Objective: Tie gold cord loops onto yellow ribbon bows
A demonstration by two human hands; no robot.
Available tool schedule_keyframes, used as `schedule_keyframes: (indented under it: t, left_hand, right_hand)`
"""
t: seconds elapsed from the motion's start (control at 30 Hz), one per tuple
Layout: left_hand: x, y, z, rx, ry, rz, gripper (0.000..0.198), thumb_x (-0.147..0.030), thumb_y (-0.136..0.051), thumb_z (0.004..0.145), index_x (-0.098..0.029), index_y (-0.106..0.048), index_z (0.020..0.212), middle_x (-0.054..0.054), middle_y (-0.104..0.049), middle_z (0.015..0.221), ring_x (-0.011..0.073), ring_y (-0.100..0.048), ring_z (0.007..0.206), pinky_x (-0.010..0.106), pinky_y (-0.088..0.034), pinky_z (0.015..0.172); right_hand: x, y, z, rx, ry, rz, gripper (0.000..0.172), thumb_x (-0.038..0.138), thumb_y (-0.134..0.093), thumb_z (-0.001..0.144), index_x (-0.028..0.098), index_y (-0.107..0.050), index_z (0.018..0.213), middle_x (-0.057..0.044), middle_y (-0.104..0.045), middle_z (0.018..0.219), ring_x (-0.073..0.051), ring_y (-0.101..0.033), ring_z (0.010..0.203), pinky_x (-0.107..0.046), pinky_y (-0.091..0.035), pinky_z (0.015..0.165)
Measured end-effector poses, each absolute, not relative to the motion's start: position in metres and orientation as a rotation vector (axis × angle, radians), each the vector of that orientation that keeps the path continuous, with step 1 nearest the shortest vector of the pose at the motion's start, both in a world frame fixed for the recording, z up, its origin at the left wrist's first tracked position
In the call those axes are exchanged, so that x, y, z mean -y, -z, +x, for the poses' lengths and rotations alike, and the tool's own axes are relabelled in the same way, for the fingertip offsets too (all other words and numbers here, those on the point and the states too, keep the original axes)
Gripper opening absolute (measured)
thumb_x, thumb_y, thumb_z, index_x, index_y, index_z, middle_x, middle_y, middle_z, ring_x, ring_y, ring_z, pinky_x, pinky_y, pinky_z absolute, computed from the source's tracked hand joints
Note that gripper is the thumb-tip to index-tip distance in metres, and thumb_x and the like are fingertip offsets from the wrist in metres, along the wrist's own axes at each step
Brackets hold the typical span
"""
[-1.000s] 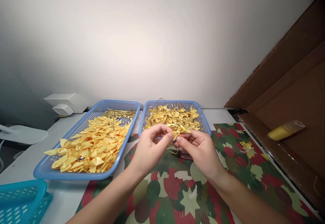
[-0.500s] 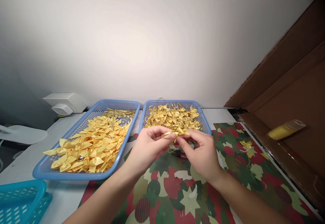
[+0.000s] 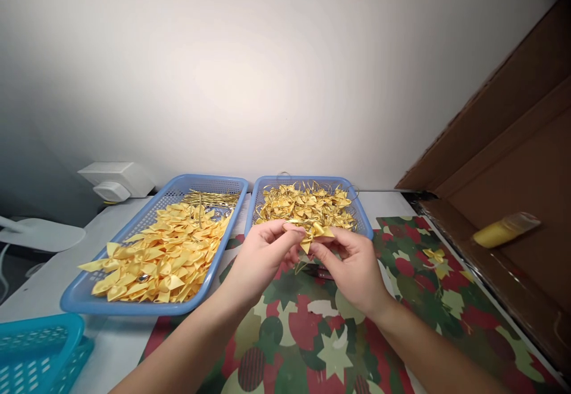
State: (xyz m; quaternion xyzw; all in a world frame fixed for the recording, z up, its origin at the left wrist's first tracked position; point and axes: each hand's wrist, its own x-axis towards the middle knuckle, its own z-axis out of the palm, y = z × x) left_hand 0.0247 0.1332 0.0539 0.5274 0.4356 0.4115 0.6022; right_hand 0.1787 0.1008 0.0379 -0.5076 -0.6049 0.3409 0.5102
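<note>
A yellow ribbon bow (image 3: 316,234) is held up between my two hands, above the near edge of the right blue basket. My left hand (image 3: 261,260) pinches at the bow's left side, where a thin gold tie (image 3: 292,225) curves by the fingertips. On the other side, my right hand (image 3: 354,263) grips the bow between thumb and fingers. Behind the hands, the right blue basket (image 3: 368,227) holds many bows with looped gold ties. A dark tool with reddish handles (image 3: 319,271) lies beneath, partly hidden by my right hand.
To the left, another blue basket (image 3: 127,308) holds loose yellow bows and gold twist ties (image 3: 212,199). A turquoise basket (image 3: 66,328) sits at lower left. A patterned sheet (image 3: 303,352) covers the table, with a stray bow (image 3: 435,255) at right. Cardboard (image 3: 499,162) stands along the right.
My left fingertips have shifted slightly, and the bow now hangs with a tail pointing down. Both hands stay in nearly the same place.
</note>
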Motion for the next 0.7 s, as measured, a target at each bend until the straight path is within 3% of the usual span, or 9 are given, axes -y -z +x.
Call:
schedule_keyframes:
  t: [0.23, 0.47, 0.63, 0.7]
  left_hand:
    - [-0.1318, -0.0548, 0.0241, -0.999, -0.913, 1.288, 0.019, -0.034, -0.068, 0.074, -0.016, -0.065, 0.069, 0.0, -0.054, 0.054, 0.011, -0.051, 0.05, 0.02, -0.04, 0.043]
    - [-0.1332, -0.0553, 0.0234, -1.02, -0.908, 1.269, 0.021, -0.033, -0.071, 0.071, -0.016, -0.064, 0.062, 0.0, -0.054, 0.054, 0.0097, -0.047, 0.049, 0.019, -0.036, 0.042]
    - [-0.1328, -0.0522, 0.0257, -1.045, -0.981, 1.313, 0.015, -0.028, -0.071, 0.069, -0.015, -0.065, 0.066, 0.001, -0.06, 0.057, 0.0101, -0.052, 0.051, 0.021, -0.042, 0.048]
    - [-0.133, -0.0497, 0.0256, -1.056, -1.003, 1.376, 0.014, -0.028, -0.068, 0.072, -0.015, -0.065, 0.068, 0.001, -0.062, 0.058, 0.0107, -0.053, 0.051, 0.021, -0.044, 0.048]
  right_hand:
    - [-0.1016, -0.0367, 0.1791, 1.432, -0.814, -1.159, 0.013, 0.026, -0.063, 0.084, 0.019, -0.07, 0.075, -0.003, -0.071, 0.072, -0.017, -0.066, 0.068, -0.027, -0.053, 0.064]
    - [-0.1015, -0.0349, 0.1799, 1.579, -0.558, -1.204, 0.019, 0.025, -0.062, 0.087, 0.02, -0.067, 0.069, 0.0, -0.065, 0.063, -0.014, -0.059, 0.06, -0.026, -0.046, 0.058]
    - [-0.1042, -0.0326, 0.1807, 1.681, -0.433, -1.241, 0.024, 0.023, -0.06, 0.087, 0.019, -0.061, 0.063, 0.0, -0.06, 0.059, -0.015, -0.054, 0.056, -0.027, -0.042, 0.054]
    - [-0.1072, -0.0371, 0.1874, 1.765, -0.412, -1.207, 0.015, 0.021, -0.062, 0.083, 0.019, -0.064, 0.068, -0.002, -0.064, 0.065, -0.017, -0.058, 0.063, -0.029, -0.046, 0.059]
